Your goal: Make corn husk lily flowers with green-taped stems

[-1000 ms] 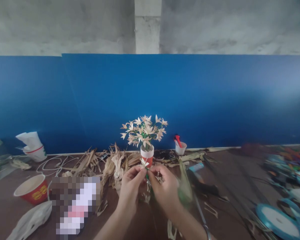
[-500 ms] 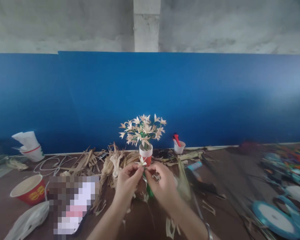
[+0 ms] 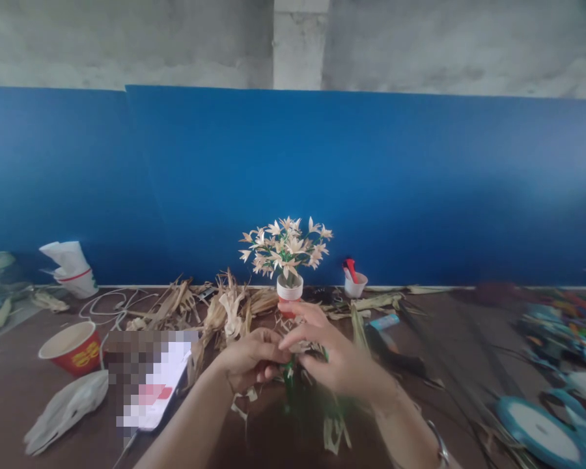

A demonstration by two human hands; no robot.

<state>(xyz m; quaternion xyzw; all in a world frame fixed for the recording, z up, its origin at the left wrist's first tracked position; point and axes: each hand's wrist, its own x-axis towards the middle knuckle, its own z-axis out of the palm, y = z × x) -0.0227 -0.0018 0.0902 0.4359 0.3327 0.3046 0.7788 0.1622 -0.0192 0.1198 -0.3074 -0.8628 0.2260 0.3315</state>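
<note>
My left hand (image 3: 255, 357) pinches at the table's middle, thumb against forefinger. Half a second ago a small pale husk flower showed at these fingertips; its bloom is now hidden behind my other hand. Just below the pinch hangs a narrow green strip (image 3: 288, 372), partly blurred. My right hand (image 3: 329, 352) reaches over from the right, its fingers apart and lifted around the left fingertips. Behind both hands stands a red and white pot (image 3: 290, 287) with a bunch of pale star-shaped flowers (image 3: 293, 246) on green stems.
Dried corn husks (image 3: 232, 309) lie along the back of the brown table. A white cup (image 3: 355, 285) holds a red-handled tool. To the left are a red paper bowl (image 3: 73, 355) and a phone (image 3: 168, 384). Blue ribbon rolls (image 3: 537, 430) lie at the right, before a blue partition (image 3: 371, 176).
My right fingers have left their pinch beside the left ones and spread upward across the flower. The left hand still pinches, turned slightly. The whole view has shifted a little.
</note>
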